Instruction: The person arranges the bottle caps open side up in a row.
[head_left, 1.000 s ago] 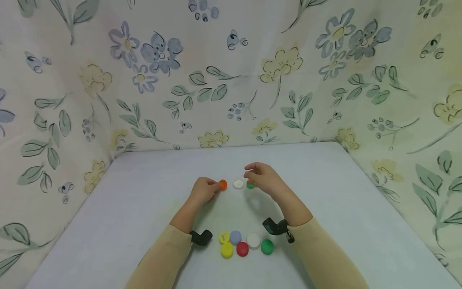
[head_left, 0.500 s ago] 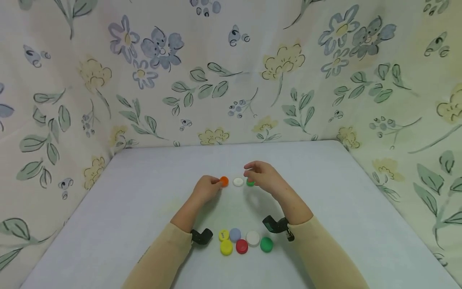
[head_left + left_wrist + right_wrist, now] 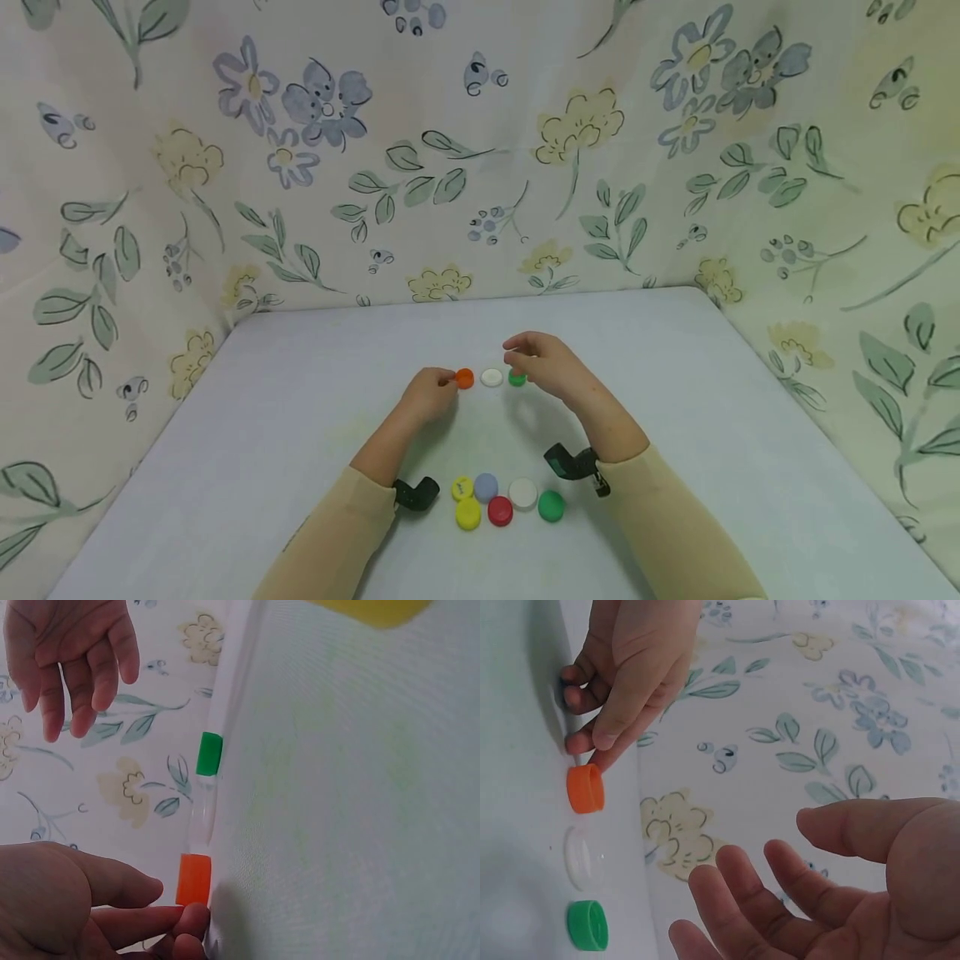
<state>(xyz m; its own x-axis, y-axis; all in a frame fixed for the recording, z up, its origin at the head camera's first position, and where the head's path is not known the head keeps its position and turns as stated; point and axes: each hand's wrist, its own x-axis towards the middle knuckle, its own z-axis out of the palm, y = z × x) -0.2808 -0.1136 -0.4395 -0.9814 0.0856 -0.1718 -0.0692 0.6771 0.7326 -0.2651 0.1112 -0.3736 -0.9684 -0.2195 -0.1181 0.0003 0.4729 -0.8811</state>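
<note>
My left hand (image 3: 431,392) is beside an orange bottle cap (image 3: 465,379) in the far part of the table. In the left wrist view its fingertips (image 3: 193,919) are right at the edge of the orange cap (image 3: 194,879), with the thumb apart from it. A white cap (image 3: 491,377) and a green cap (image 3: 517,377) follow to the right in a row. My right hand (image 3: 546,363) hovers over the green cap, partly covering it in the head view. Its fingers are spread and relaxed, holding nothing, as the right wrist view shows the palm (image 3: 840,915).
Nearer the front of the white table (image 3: 285,433) lies a cluster of caps: two yellow (image 3: 468,514), a blue (image 3: 486,487), a red (image 3: 500,511), a white (image 3: 522,494) and a green one (image 3: 551,506). A floral cloth (image 3: 450,167) rises behind the table.
The left fingers have drawn slightly left, off the orange cap, leaving more of it showing. The right hand has stayed over the green cap. The head view has shifted slightly.
</note>
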